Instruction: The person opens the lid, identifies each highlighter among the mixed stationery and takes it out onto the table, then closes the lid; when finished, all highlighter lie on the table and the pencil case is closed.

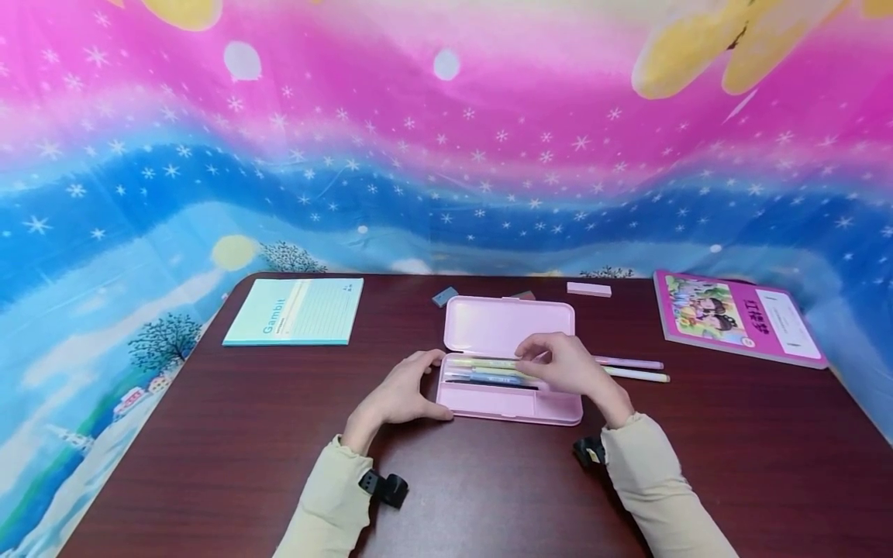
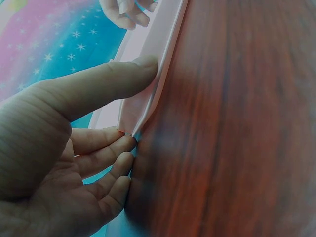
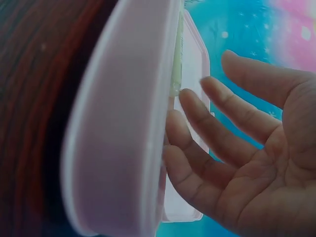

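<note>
- Backdrop cloth (image 1: 432, 147), printed pink, blue and white, around you from nine o'clock through twelve to three; scattered white snowflakes (image 1: 581, 142).
- Yellow shapes (image 1: 677, 62), printed, high at your one o'clock.
- Dark tree (image 1: 163, 342), printed, at your ten o'clock.
- Table (image 1: 230, 465), dark reddish-brown wood grain, directly before you; pale sheen (image 1: 481, 504) at its six o'clock.

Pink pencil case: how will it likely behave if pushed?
The pink pencil case looks stiff, its edges holding straight. It may slide, sitting flat on the glossy table. Slim pens inside might shift.
</note>
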